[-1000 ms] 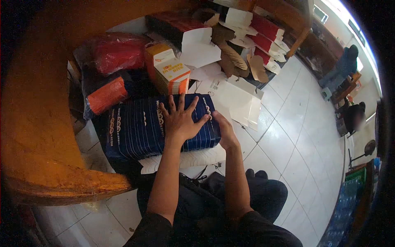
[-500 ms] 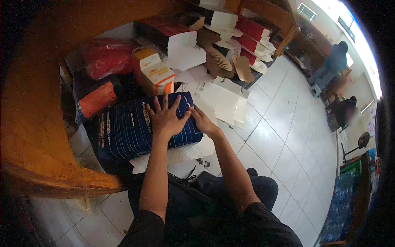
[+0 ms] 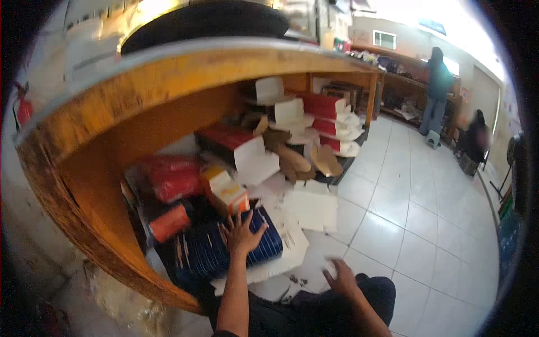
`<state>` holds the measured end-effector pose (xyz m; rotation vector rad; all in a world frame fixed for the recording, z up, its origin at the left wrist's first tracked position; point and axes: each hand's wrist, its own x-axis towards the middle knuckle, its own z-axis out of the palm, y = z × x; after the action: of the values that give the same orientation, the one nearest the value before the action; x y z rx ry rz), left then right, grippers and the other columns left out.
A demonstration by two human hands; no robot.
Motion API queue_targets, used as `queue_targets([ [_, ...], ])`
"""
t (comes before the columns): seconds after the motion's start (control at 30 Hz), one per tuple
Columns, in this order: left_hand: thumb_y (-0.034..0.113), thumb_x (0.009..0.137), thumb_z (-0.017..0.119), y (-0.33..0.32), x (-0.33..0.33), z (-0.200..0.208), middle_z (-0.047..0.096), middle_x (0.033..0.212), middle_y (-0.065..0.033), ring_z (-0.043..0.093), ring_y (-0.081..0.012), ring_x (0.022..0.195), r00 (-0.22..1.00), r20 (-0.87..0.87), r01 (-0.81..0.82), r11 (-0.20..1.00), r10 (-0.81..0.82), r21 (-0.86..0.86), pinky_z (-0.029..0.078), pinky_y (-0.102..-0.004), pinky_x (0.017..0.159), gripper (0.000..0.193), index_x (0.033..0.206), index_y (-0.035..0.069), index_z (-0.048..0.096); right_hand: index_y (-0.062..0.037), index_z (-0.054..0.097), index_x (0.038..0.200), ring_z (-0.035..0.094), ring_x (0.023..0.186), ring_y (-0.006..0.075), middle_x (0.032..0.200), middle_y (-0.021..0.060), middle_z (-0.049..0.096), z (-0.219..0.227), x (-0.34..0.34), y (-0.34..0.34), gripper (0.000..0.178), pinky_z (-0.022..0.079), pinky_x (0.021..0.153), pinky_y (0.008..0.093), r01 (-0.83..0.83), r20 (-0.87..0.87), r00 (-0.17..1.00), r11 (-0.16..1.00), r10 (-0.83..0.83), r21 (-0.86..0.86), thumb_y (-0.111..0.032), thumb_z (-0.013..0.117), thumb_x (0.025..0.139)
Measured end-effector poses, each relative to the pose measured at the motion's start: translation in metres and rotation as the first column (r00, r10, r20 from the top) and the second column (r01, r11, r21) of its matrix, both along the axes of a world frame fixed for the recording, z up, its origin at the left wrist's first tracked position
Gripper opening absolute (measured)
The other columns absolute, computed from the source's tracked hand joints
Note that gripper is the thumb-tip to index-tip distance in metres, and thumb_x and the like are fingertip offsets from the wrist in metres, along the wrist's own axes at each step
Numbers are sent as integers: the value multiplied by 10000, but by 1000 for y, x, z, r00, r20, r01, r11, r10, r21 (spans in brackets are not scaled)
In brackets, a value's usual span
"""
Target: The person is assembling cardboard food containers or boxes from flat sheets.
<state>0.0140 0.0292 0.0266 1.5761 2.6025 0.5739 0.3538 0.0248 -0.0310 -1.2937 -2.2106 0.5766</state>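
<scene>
A thick stack of dark blue printed cartons or sheets (image 3: 202,253), marked with pale stripes, lies low in front of me. My left hand (image 3: 243,235) presses flat on its right part with the fingers spread. Away from the stack, my right hand (image 3: 340,276) hovers near my knee, blurred, empty, its fingers apart. Just beyond the stack stands an orange and white box (image 3: 227,191). To its left are an orange bundle (image 3: 169,223) and a red bundle in clear plastic (image 3: 171,178). White card sheets (image 3: 292,238) spread under and beside the stack.
A wooden table (image 3: 168,76) arches over the pile on the left. Red cartons with white flaps (image 3: 325,123) and brown cardboard pieces (image 3: 289,160) lie farther back. White floor tiles (image 3: 387,224) extend right. Two people (image 3: 437,92) are at the far right, near a small stool (image 3: 432,139).
My right hand has left the stack's right edge and moved right, toward my knee. My left hand stays on the stack. The view has tilted up, showing more of the table and room.
</scene>
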Motion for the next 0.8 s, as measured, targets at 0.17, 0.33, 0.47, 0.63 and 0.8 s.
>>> queue_targets([
  [0.17,723,860,453,6,1,-9,229,1596,-89,150,-352,1477,1000,3,19,994,-19,105,33,-603,1177,819,1484,196,386,-100,663,1118,632,1036,316,1012,151,689,-51,65,-44,415,438,926,521,-59,571,816,995,92,-77,-431,592,877],
  [0.33,470,906,574,-34,22,-5,528,1320,-116,461,-319,1277,957,-278,240,758,-80,606,213,-601,1120,495,1238,103,584,-127,662,1114,603,1104,307,1093,109,679,-88,58,-69,412,307,1085,536,-125,586,808,989,56,78,-460,577,887],
  [0.47,360,894,588,-152,118,-26,642,1037,-127,577,-354,1037,935,-323,340,635,-148,694,386,-494,937,349,1024,41,643,-128,659,1070,563,1164,294,1201,80,627,-47,89,-112,264,282,1116,548,-176,246,964,938,102,299,-296,620,870],
  [0.63,497,825,701,-278,238,-66,679,1102,-198,639,-347,1075,607,-666,517,852,-434,-83,459,-496,970,570,1114,8,660,-88,626,1012,536,1149,343,1181,133,608,-28,183,-177,225,358,1039,517,268,-271,948,880,-168,392,-165,687,810],
  [0.8,607,838,596,-294,273,-58,149,1583,-211,39,-535,1425,829,-222,460,852,-513,-251,41,-671,1137,704,1349,124,563,-39,586,1005,496,1186,385,1226,205,574,-121,292,-225,252,328,1036,492,801,-372,575,594,-729,73,-156,674,800],
])
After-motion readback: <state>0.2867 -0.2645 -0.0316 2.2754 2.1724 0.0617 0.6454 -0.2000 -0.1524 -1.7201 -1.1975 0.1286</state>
